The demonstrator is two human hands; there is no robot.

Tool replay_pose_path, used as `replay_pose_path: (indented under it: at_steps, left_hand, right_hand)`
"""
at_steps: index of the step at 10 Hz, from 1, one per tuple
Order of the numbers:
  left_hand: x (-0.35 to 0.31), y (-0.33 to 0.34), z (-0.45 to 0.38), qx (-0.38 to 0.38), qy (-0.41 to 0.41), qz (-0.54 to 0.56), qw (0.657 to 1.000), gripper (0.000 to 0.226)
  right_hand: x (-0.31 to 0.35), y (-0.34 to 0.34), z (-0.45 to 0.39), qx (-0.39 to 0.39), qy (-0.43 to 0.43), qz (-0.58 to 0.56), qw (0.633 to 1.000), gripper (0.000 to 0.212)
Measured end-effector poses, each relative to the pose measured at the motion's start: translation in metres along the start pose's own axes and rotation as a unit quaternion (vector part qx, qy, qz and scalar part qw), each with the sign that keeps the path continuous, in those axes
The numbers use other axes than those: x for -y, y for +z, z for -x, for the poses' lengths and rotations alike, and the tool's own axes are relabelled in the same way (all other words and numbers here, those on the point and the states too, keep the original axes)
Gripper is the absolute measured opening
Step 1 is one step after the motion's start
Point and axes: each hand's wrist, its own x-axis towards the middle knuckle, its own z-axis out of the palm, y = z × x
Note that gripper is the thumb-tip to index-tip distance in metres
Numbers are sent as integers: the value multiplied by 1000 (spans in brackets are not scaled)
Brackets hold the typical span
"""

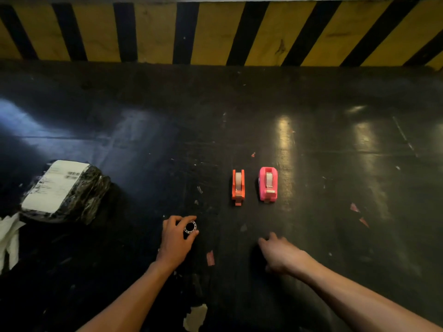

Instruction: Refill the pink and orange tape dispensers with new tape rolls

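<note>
An orange tape dispenser and a pink tape dispenser stand side by side on the dark table, each with a pale tape roll in it. My left hand is in front of them to the left, its fingers closed around a small ring-shaped tape core with a dark hole. My right hand rests low on the table in front of the pink dispenser, fingers spread, holding nothing.
A black plastic-wrapped parcel with a white shipping label lies at the left, white paper beside it. Tape scraps and a torn paper piece lie near my arms. A yellow-and-black striped wall bounds the far edge.
</note>
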Motion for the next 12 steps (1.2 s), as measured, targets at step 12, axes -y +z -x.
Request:
replay_pose_path:
  at_steps: [12]
  left_hand:
    - [-64, 7, -85, -27, -93, 72, 993, 96]
  right_hand:
    - [62, -74, -98, -432, -181, -48, 882, 37]
